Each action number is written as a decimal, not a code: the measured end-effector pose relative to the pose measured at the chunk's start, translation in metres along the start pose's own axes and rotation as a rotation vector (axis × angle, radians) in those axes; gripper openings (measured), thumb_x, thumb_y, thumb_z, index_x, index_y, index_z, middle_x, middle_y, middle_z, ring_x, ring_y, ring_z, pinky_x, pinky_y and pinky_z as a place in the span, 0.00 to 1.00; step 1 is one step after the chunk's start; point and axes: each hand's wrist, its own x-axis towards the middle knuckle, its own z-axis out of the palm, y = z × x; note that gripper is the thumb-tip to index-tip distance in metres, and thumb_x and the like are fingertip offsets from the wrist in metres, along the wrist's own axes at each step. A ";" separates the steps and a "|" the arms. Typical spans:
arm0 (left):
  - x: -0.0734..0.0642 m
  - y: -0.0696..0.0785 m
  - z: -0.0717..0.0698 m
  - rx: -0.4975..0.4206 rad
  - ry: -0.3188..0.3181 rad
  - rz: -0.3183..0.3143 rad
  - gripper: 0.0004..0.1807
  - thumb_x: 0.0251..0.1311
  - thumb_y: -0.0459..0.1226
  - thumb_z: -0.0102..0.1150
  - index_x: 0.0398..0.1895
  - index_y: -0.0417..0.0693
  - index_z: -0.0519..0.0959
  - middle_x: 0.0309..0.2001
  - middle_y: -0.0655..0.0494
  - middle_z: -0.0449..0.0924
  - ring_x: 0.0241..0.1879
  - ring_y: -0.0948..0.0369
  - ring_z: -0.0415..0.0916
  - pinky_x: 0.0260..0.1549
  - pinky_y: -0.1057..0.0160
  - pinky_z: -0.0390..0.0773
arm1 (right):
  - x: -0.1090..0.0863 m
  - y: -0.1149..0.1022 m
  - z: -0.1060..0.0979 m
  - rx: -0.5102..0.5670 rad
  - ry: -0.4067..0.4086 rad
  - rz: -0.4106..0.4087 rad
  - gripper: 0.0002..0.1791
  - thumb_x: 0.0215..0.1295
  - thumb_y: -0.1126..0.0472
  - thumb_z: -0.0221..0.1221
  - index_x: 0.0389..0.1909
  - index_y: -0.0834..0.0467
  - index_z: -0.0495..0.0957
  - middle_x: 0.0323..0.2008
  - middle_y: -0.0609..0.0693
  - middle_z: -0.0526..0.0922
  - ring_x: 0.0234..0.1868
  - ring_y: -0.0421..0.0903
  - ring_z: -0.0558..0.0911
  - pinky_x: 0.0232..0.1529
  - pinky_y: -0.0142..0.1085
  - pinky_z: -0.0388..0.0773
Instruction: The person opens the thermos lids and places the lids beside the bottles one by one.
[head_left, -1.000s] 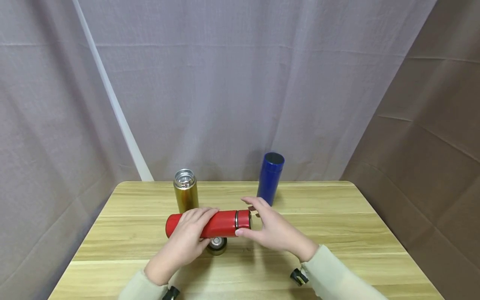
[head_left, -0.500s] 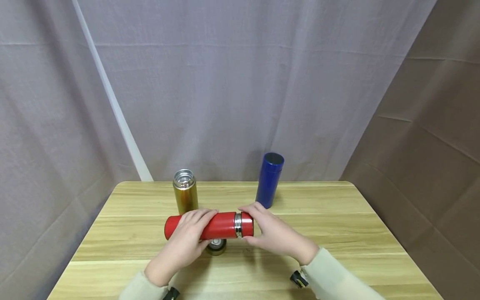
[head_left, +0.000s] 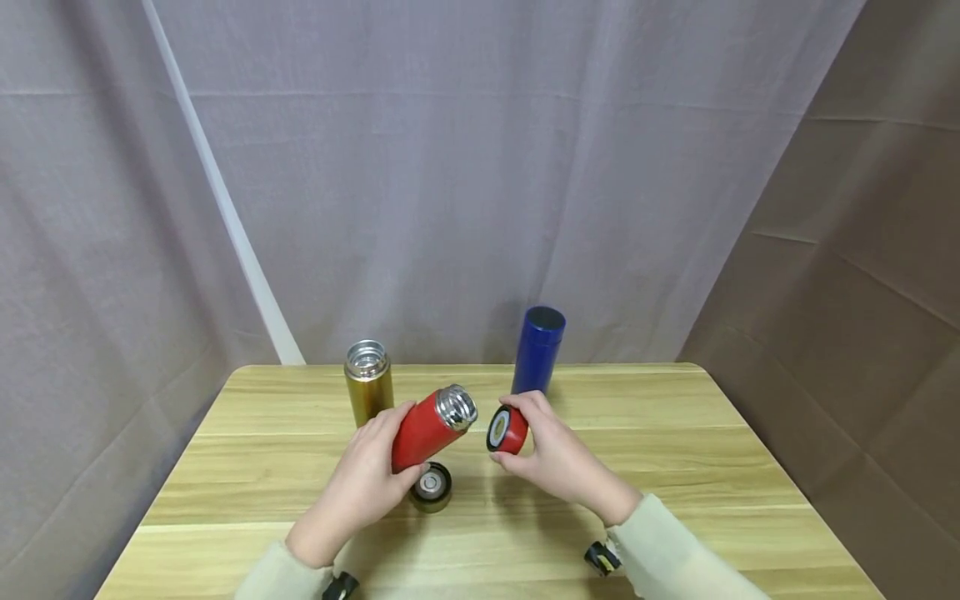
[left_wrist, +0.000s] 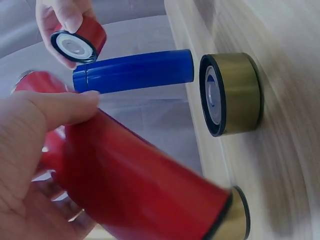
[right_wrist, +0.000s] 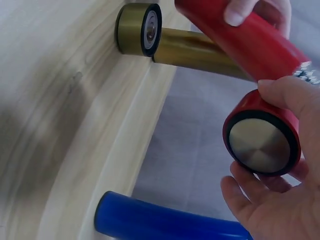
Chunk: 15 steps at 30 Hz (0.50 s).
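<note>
1. Nearest you, your pale green sleeves (head_left: pixel 675 546) reach in over the light, wood-grained table (head_left: pixel 675 467).
2. Your left hand (head_left: pixel 365 467) is curled firmly round the red cylindrical bottle (head_left: pixel 420 433), thumb on the near side. You hold it tilted above the table, its bare silver metal neck pointing up and to the right.
3. Your right hand (head_left: pixel 551 450) pinches the short, round red cap (head_left: pixel 516 431) between thumb and fingers, opened only to the cap's width. The cap is apart from the bottle, its pale inner side turned toward the neck; the right wrist view shows its brushed-metal top.
4. Just beside your left thumb, the gold round cap (head_left: pixel 431 500) lies on the table, inner side up.
5. Beyond your left hand, the gold metal bottle (head_left: pixel 370 398) stands upright, mouth uncovered.
6. Farther, past your right hand, the glossy blue cylindrical bottle (head_left: pixel 537 358) stands upright.
7. Behind everything hangs a grey curtain (head_left: pixel 450 208).
</note>
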 end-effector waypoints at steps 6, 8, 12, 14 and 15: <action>0.009 0.007 0.002 -0.069 0.090 -0.023 0.42 0.40 0.42 0.76 0.63 0.50 0.68 0.51 0.57 0.77 0.47 0.60 0.72 0.46 0.55 0.74 | -0.002 0.009 0.004 0.045 -0.013 0.035 0.39 0.50 0.50 0.73 0.62 0.59 0.69 0.50 0.45 0.71 0.43 0.39 0.76 0.45 0.36 0.79; 0.014 0.010 0.002 -0.103 0.107 -0.022 0.41 0.40 0.42 0.76 0.62 0.52 0.68 0.49 0.59 0.77 0.47 0.62 0.71 0.45 0.56 0.75 | -0.002 0.013 0.007 0.057 -0.011 0.044 0.40 0.50 0.49 0.73 0.62 0.59 0.70 0.49 0.45 0.72 0.44 0.39 0.76 0.47 0.38 0.78; 0.023 0.018 0.004 -0.178 0.120 -0.039 0.41 0.40 0.44 0.77 0.61 0.53 0.68 0.49 0.60 0.76 0.48 0.63 0.71 0.46 0.56 0.75 | -0.004 0.022 0.015 0.069 -0.015 0.069 0.39 0.49 0.48 0.73 0.61 0.59 0.71 0.48 0.44 0.73 0.45 0.39 0.75 0.49 0.42 0.76; 0.027 0.021 0.006 -0.213 0.118 -0.060 0.42 0.40 0.44 0.77 0.62 0.52 0.68 0.50 0.60 0.75 0.49 0.62 0.72 0.47 0.55 0.75 | -0.006 0.025 0.019 0.069 -0.026 0.086 0.39 0.49 0.48 0.73 0.60 0.58 0.72 0.48 0.44 0.73 0.44 0.39 0.75 0.49 0.43 0.76; 0.029 0.022 0.007 -0.229 0.117 -0.072 0.43 0.41 0.44 0.77 0.63 0.51 0.67 0.50 0.59 0.75 0.49 0.62 0.72 0.48 0.55 0.75 | -0.007 0.027 0.020 0.067 -0.033 0.094 0.38 0.49 0.47 0.73 0.60 0.58 0.72 0.48 0.45 0.73 0.44 0.40 0.75 0.48 0.43 0.76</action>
